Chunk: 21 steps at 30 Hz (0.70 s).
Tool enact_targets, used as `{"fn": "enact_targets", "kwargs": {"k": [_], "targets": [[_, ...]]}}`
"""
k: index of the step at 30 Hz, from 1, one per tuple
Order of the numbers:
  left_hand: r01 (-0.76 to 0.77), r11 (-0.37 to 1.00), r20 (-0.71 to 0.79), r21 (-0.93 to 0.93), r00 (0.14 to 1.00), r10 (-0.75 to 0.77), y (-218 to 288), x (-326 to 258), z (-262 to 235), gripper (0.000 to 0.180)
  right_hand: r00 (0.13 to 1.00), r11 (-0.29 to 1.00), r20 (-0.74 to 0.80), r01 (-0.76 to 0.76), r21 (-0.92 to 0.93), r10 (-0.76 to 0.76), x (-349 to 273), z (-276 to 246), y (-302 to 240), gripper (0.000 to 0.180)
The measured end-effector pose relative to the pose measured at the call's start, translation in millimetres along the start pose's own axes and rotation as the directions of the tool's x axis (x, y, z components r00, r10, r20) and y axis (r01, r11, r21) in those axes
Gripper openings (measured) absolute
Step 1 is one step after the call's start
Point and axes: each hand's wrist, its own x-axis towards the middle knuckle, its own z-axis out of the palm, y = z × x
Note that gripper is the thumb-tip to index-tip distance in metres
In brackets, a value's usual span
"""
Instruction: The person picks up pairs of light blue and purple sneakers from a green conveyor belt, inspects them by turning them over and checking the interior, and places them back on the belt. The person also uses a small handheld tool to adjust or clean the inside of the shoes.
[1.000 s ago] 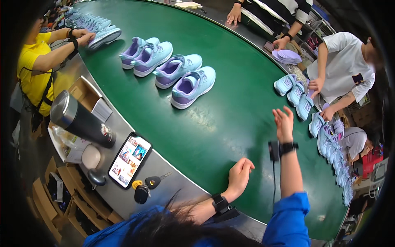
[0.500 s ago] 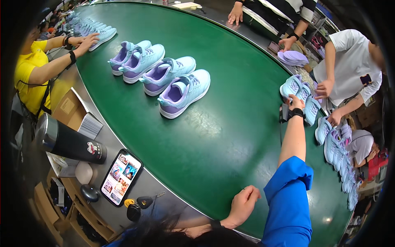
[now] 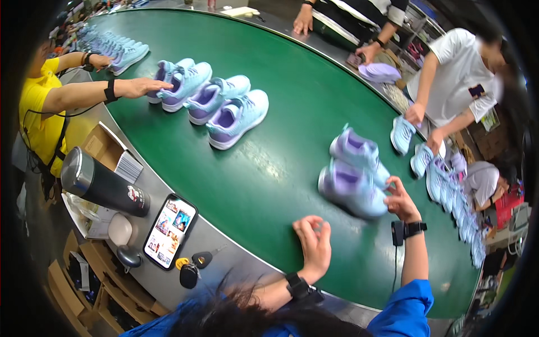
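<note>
A pair of light blue and lilac sneakers stands on the green belt in front of me, the nearer sneaker (image 3: 356, 188) blurred, the farther sneaker (image 3: 359, 149) beside it. My right hand (image 3: 403, 201) is at their toes, fingers bent and spread; whether the fingertips touch the shoes I cannot tell. My left hand (image 3: 314, 247) is raised near the belt's close edge, fingers loosely curled and apart, holding nothing. Two more pairs of matching sneakers (image 3: 238, 118) stand farther left on the belt.
A yellow-shirted person's hand (image 3: 143, 86) reaches to the left sneakers. Across the green belt (image 3: 286, 73), a white-shirted person handles a sneaker (image 3: 402, 135) beside a row of others. On the near metal ledge lie a black tumbler (image 3: 104, 182), a phone (image 3: 171, 231) and keys (image 3: 191, 272).
My right hand has come back from the far right edge, and a sneaker pair now stands nearer me. My left hand has lifted and turned. The yellow-shirted person's arm has reached rightward.
</note>
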Motion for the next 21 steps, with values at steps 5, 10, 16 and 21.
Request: {"fn": "enact_targets", "kwargs": {"k": [5, 10, 16, 21], "targets": [[-0.202, 0.968, 0.045, 0.147, 0.979, 0.197, 10, 1, -2, 0.041, 0.802, 0.915, -0.558, -0.034, -0.402, -0.215, -124, -10, 66, 0.051], [-0.158, 0.985, 0.413, 0.065, 0.903, 0.117, 3, -4, 3, 0.059, 0.859, 0.991, -0.495, -0.094, 0.092, 0.127, -196, 90, 73, 0.049], [-0.165, 0.974, 0.401, 0.153, 0.912, 0.092, -4, 4, 0, 0.062, 0.775, 0.989, -0.618, 0.058, -0.139, -0.132, -148, 146, 101, 0.055], [0.647, 0.693, 0.677, -0.318, 0.667, -0.311, 19, 19, -10, 0.057, 0.8, 0.827, -0.595, 0.383, 0.411, -0.075, -131, 113, 110, 0.031]]}}
